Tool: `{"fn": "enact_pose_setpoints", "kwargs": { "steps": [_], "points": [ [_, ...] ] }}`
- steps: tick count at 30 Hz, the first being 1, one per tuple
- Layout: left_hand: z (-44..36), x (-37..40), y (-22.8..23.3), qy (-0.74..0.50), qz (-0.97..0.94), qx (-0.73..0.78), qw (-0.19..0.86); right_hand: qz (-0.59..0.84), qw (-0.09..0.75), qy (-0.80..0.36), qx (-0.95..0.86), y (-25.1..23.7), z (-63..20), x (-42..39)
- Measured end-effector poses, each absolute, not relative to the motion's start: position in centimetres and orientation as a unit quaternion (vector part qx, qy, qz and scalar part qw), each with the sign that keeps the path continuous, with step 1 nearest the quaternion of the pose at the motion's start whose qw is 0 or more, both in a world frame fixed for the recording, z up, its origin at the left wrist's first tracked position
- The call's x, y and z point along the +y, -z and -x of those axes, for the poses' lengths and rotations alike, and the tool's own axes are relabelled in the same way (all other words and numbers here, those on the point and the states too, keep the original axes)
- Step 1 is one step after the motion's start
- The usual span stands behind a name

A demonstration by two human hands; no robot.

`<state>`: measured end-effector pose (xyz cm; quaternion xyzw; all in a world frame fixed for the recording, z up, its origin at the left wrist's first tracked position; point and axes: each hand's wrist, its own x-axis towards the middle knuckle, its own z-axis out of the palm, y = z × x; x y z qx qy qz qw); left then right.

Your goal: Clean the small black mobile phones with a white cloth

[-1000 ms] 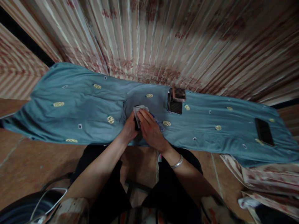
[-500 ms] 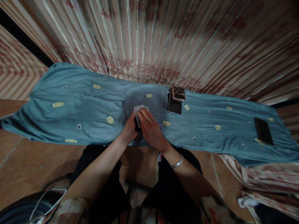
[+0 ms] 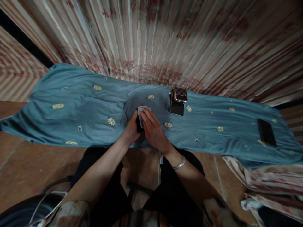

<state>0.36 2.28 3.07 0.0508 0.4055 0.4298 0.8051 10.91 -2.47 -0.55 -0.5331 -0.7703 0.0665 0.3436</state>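
Low over the cloth-covered surface, my left hand (image 3: 132,129) grips the side of a dark, flat object (image 3: 139,126) that looks like a phone, mostly hidden by my hands. Across its face lies a pale grey folded cloth (image 3: 140,115). My right hand (image 3: 155,132) presses this cloth down, its fingers close together and pointing away from me. Beside the right hand a small bluish thing (image 3: 164,129) shows, too little of it to name. Both hands touch each other's work closely, and the right wrist wears a silver bangle (image 3: 180,164).
A blue-green sheet (image 3: 199,126) with pineapple prints covers the long surface. Beyond my right hand stands a folding stand (image 3: 177,101) with a checkered top. A black phone (image 3: 266,132) lies at the far right. A pleated curtain (image 3: 146,41) hangs along the back edge.
The pale cloth and my right fingers have shifted slightly right across the dark object. My left hand keeps its grip, nearly unmoved. Less of the bluish thing shows.
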Motion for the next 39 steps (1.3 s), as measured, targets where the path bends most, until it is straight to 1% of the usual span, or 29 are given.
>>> {"fn": "enact_pose_setpoints", "kwargs": {
  "steps": [5, 15, 20, 28, 39],
  "points": [
    [0.3, 2.9, -3.3, -0.426, -0.039, 0.423, 0.799, 0.534, 0.331, -0.087, -0.773, 0.3, -10.3, -3.0],
    [-0.4, 2.4, -3.3, -0.422, -0.044, 0.405, 0.810, 0.555, 0.361, -0.080, -0.745, 1.2, -11.3, -2.2],
    [0.2, 3.1, -2.8, -0.421, -0.060, 0.405, 0.809, 0.548, 0.345, -0.086, -0.758, 1.1, -10.8, -2.9],
    [1.3, 4.0, -2.5, -0.421, -0.067, 0.387, 0.817, 0.529, 0.340, -0.080, -0.773, 0.9, -10.0, -3.7],
    [-0.3, 2.6, -3.4, -0.415, -0.051, 0.412, 0.810, 0.556, 0.351, -0.045, -0.752, 1.2, -11.4, -2.5]
  ]
}}
